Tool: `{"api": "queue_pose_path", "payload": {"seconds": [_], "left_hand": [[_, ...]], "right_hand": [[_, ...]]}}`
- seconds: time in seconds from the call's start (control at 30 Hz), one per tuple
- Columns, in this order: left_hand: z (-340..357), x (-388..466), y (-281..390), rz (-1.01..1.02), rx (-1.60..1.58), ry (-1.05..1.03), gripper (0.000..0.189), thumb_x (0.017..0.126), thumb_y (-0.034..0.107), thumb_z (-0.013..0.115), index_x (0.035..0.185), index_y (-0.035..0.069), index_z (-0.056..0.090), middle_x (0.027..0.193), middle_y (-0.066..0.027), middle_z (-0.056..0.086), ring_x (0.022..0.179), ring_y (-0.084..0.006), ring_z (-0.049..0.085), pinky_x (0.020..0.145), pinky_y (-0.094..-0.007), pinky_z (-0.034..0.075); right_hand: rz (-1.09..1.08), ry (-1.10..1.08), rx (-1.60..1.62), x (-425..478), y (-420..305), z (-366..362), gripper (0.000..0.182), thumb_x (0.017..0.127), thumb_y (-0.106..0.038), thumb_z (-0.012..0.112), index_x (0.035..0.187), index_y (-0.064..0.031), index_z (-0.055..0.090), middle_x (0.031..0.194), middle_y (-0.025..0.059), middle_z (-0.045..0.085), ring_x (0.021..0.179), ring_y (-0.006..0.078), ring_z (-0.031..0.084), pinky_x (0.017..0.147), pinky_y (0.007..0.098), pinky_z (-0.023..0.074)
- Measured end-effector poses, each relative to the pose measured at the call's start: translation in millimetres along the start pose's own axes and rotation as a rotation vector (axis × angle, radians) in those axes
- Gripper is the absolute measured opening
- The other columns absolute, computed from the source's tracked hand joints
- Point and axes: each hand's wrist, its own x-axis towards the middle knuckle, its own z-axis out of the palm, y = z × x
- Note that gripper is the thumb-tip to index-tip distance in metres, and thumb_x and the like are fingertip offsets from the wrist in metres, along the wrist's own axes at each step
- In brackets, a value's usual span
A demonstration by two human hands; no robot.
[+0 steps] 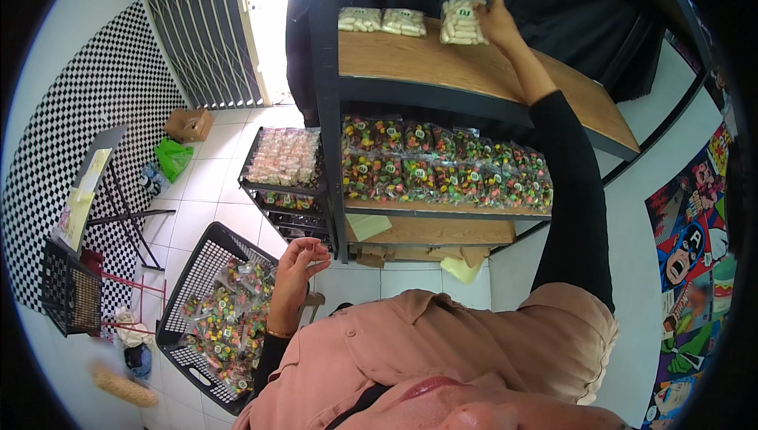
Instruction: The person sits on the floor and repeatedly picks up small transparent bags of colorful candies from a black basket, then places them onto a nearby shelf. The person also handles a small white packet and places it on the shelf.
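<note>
My right hand (496, 20) grips the right edge of a clear bag of white, stick-shaped sweets (462, 21), held upright above the wooden top shelf (408, 54). To its left, two similar bags of white sweets (359, 19) lie side by side at the shelf's far end. My left hand (301, 267) hangs with fingers loosely curled and apart, holding nothing that I can see. It is next to a black plastic basket (204, 252), which is heaped with bags of colourful sweets (228, 317).
Rows of bagged colourful sweets (420, 172) fill the middle shelf. A dark rack (281, 184) carries pink-and-white bags (287, 154). A folding table (89, 193) and a cardboard box (188, 125) stand at left. Yellow paper (368, 225) lies on the lower shelf.
</note>
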Motion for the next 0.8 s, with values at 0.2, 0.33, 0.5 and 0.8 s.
{"api": "queue_pose_path", "payload": {"seconds": [0.2, 0.33, 0.5, 0.8], "left_hand": [[-3.4, -3.8, -18.6, 0.034, -0.034, 0.108, 0.019, 0.097, 0.012, 0.045, 0.11, 0.002, 0.053, 0.099, -0.01, 0.059, 0.093, -0.0211, 0.061, 0.083, -0.0357, 0.053], [-29.2, -11.2, -37.3, 0.04, -0.157, 0.18, 0.021, 0.097, 0.014, 0.046, 0.112, 0.001, 0.053, 0.099, -0.0108, 0.059, 0.093, -0.0217, 0.061, 0.085, -0.0375, 0.053], [-58.9, -24.9, -51.1, 0.058, -0.202, 0.277, 0.024, 0.096, 0.017, 0.049, 0.112, 0.001, 0.054, 0.099, -0.0106, 0.061, 0.091, -0.0203, 0.062, 0.085, -0.0361, 0.052], [-180.6, -95.5, -47.4, 0.129, -0.268, 0.742, 0.018, 0.096, 0.016, 0.048, 0.106, 0.004, 0.056, 0.095, -0.0075, 0.063, 0.087, -0.0166, 0.063, 0.079, -0.0311, 0.054]], "right_hand": [[0.102, -0.341, -0.279, 53.6, 47.1, 51.6, 0.04, 0.096, -0.025, 0.046, 0.129, -0.0028, 0.048, 0.128, 0.0198, 0.053, 0.121, 0.0318, 0.048, 0.1, 0.0368, 0.0384], [0.096, -0.431, -0.313, 54.2, 54.9, 75.2, 0.038, 0.098, -0.026, 0.044, 0.129, -0.0051, 0.051, 0.133, 0.0146, 0.051, 0.123, 0.0268, 0.047, 0.102, 0.0352, 0.0366], [0.012, -0.507, -0.255, 93.3, 94.2, 74.0, 0.043, 0.1, -0.034, 0.033, 0.129, -0.0099, 0.053, 0.132, 0.0129, 0.052, 0.123, 0.0253, 0.047, 0.102, 0.0364, 0.0357], [-0.621, 0.37, 0.23, -162.2, -130.6, 11.0, 0.03, 0.092, -0.016, 0.058, 0.112, 0.0075, 0.057, 0.11, 0.0181, 0.062, 0.102, 0.0226, 0.06, 0.09, 0.0315, 0.0476]]}}
